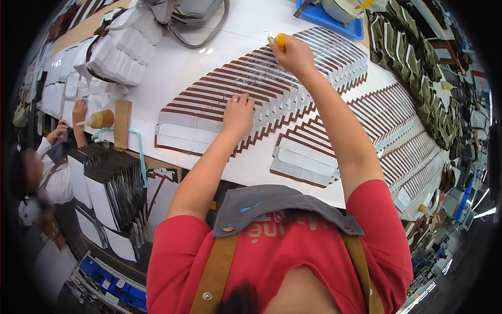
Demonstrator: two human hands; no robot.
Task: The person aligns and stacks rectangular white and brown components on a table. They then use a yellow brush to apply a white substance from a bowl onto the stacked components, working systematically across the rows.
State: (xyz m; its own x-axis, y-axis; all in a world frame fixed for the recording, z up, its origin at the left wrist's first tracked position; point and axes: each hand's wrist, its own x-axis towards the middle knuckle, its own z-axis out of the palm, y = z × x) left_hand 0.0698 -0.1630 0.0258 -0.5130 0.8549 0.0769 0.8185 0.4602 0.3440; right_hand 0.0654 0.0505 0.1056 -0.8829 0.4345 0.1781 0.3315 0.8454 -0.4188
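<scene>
**Brushing over a fanned row of leather pieces**

Pressing flat with fingers together, the left hand [238, 112] lies on the long fan of white, brown-edged pieces [209, 99] at the table's centre. At one o'clock from it, the right hand [294, 54] pinches a small yellow brush [280, 40] on the same row. Four such fans are visible. At twelve o'clock, one blue tray [334, 25] holds one round pot [342, 8]. At nine o'clock stands one brown bottle [100, 119].
</scene>
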